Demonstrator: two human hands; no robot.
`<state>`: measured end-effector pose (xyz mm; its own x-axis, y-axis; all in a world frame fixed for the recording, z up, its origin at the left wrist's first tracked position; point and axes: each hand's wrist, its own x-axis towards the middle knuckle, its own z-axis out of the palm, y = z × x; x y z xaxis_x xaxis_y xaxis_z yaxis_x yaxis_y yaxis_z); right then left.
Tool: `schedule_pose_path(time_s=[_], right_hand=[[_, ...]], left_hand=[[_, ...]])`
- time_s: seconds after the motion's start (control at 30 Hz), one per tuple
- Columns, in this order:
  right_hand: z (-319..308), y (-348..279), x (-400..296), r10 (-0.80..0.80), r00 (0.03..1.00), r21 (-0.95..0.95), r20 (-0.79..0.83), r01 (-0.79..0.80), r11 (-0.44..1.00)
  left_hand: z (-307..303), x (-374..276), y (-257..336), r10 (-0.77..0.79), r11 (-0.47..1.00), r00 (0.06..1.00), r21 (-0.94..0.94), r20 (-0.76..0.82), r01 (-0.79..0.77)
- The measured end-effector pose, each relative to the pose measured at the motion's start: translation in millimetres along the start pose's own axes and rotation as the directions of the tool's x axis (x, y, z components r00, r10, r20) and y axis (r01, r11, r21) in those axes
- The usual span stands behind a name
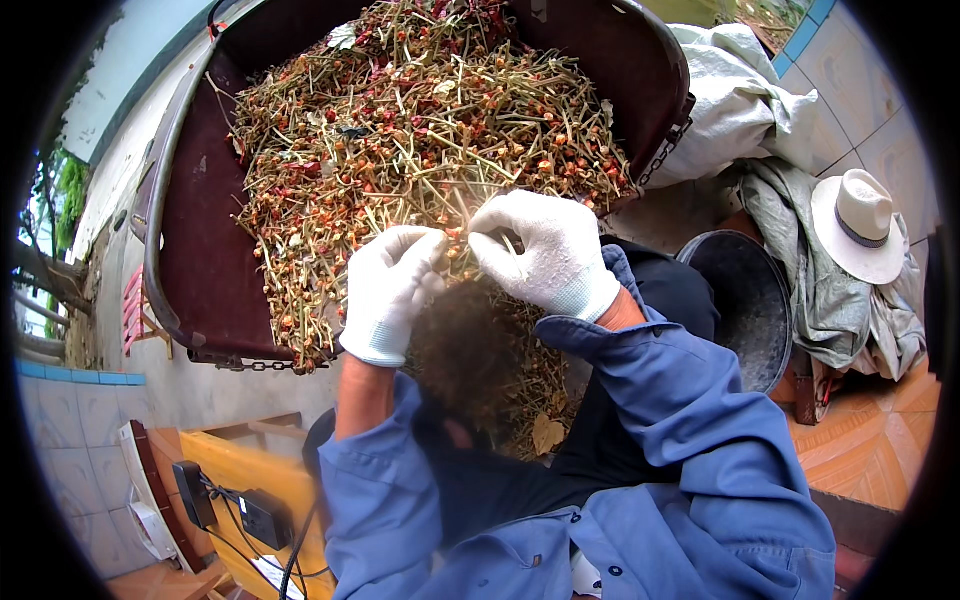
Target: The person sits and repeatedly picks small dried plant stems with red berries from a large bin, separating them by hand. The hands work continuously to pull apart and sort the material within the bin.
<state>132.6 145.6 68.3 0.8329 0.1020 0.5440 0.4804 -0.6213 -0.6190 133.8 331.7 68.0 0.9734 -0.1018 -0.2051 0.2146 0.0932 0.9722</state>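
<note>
A large heap of dry plant stalks (420, 142) with orange and red bits, resembling chili pepper stems, fills much of a dark maroon metal cart bed (206, 247). Both my hands wear white knit gloves over the heap's near edge. My left hand (394, 281) has thumb and forefinger pinched together beside a small orange bit; whether it grips that bit is unclear. A pale stalk (514, 244) shows inside the curled fingers of my right hand (544, 251), whose tips almost meet the left ones. Below them, more stalks spill down between my legs, partly hidden by a dark blur.
Chains (667, 146) hang at the cart's near corners. On the right are a black bucket (739, 307), white woven sacks (727, 97) and a pale hat (862, 225) on grey-green cloth. A wooden stool (247, 480) with black adapters (264, 517) and cables stands lower left.
</note>
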Motion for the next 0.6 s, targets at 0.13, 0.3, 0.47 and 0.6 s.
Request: schedule_pose_path(time_s=[0.13, 0.3, 0.47, 0.6], right_hand=[[0.3, -1.7, -0.9, -0.125, 0.991, -0.164, -0.036, 0.118, 0.979], [3.1, -3.8, -2.5, -0.19, 0.982, -0.281, -0.022, 0.176, 0.943], [6.4, -4.6, -5.1, -0.168, 0.986, -0.348, 0.012, 0.161, 0.923], [9.1, -5.1, -6.4, -0.135, 0.99, -0.388, 0.04, 0.14, 0.911]], left_hand=[[0.8, 1.3, -3.3, 0.069, 0.988, 0.997, 0.135, 0.02, -0.071], [2.1, 2.1, -6.3, 0.204, 0.926, 0.978, 0.317, 0.043, -0.207], [3.4, 2.8, -8.6, 0.28, 0.876, 0.958, 0.394, 0.054, -0.278], [7.1, -1.2, -4.2, 0.271, 0.895, 0.962, 0.359, 0.034, -0.265]])
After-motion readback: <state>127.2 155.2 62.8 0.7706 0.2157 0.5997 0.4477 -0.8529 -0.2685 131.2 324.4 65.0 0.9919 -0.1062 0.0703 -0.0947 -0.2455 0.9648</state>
